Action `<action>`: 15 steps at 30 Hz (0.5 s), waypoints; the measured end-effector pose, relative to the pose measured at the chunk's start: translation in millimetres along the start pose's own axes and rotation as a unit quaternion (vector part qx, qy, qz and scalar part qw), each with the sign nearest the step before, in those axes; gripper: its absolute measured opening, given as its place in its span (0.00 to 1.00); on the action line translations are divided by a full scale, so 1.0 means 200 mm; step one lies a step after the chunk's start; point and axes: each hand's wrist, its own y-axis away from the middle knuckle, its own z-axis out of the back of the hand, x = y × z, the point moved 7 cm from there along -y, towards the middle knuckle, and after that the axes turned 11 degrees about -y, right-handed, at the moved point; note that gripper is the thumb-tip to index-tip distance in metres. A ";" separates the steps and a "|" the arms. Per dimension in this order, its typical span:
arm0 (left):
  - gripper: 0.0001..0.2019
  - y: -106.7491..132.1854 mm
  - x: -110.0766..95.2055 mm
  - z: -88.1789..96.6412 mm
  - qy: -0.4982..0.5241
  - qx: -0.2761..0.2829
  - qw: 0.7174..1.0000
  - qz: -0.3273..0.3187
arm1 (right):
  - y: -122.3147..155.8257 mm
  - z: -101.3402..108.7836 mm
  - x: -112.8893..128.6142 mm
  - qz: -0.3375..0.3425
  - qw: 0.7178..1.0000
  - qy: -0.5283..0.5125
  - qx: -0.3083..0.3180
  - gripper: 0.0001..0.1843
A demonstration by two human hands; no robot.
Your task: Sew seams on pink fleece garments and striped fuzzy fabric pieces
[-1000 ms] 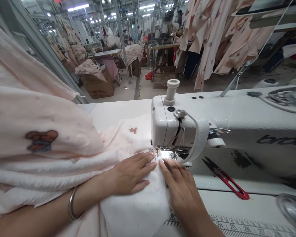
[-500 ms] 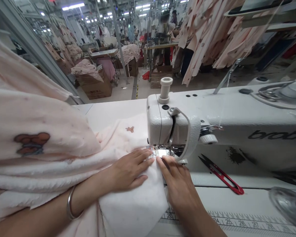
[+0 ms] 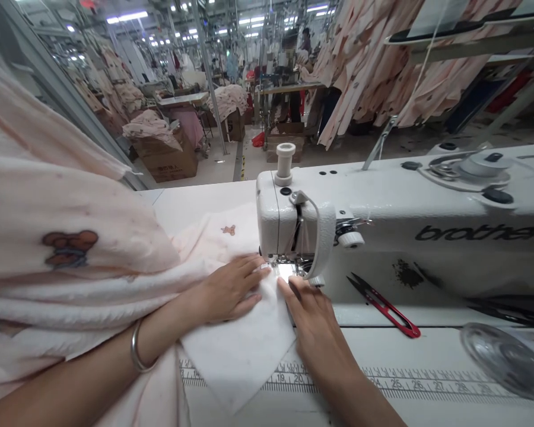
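Note:
My left hand (image 3: 231,287) lies flat with its fingers stretched out on pale pink plush cloth (image 3: 244,350), fingertips just left of the lit needle area. My right hand (image 3: 314,314) rests at the cloth's right edge, fingers apart and slightly bent, close in front of the presser foot (image 3: 287,264); its fingertips are partly hidden. The white sewing machine (image 3: 293,219) stands over the cloth, which runs under its head. A corner of the cloth points toward me across the printed ruler (image 3: 409,382). More cloth with a brown bear print (image 3: 69,248) is heaped at the left.
Red-handled thread snips (image 3: 387,305) lie on the machine bed to the right, near dark lint (image 3: 406,274). A clear round object (image 3: 502,359) sits at the right edge. Behind are hanging pink garments (image 3: 356,71), a cardboard box (image 3: 169,157) and other workstations.
The cloth has slid forward under the machine head, so its near corner now shows fully with more ruler beside it. Both hands stay by the needle. The view has turned slightly right.

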 end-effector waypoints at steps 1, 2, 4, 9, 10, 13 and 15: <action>0.19 0.00 0.00 0.00 0.002 0.000 1.000 0.004 | 0.01 0.00 0.00 0.000 1.000 -0.002 -0.002 0.34; 0.19 0.00 0.00 0.00 0.003 0.000 1.000 0.007 | 0.01 0.01 0.01 0.000 1.000 -0.004 -0.006 0.34; 0.20 0.00 -0.01 0.00 0.004 0.001 1.000 0.010 | 0.03 0.03 0.02 0.010 1.000 -0.006 -0.018 0.34; 0.21 0.02 -0.02 -0.01 -0.004 -0.015 1.000 0.015 | 0.05 0.07 0.11 0.077 0.995 -0.005 -0.058 0.32; 0.22 0.02 -0.01 0.00 -0.004 -0.030 0.999 0.020 | 0.04 0.07 0.15 0.084 0.994 -0.003 -0.067 0.30; 0.24 0.06 0.08 0.03 -0.012 -0.085 0.993 0.080 | 0.01 0.01 0.28 0.068 0.995 -0.003 -0.078 0.22; 0.24 0.14 0.13 0.04 -0.034 -0.075 0.987 0.134 | 0.01 -0.01 0.37 0.057 0.996 -0.014 -0.071 0.23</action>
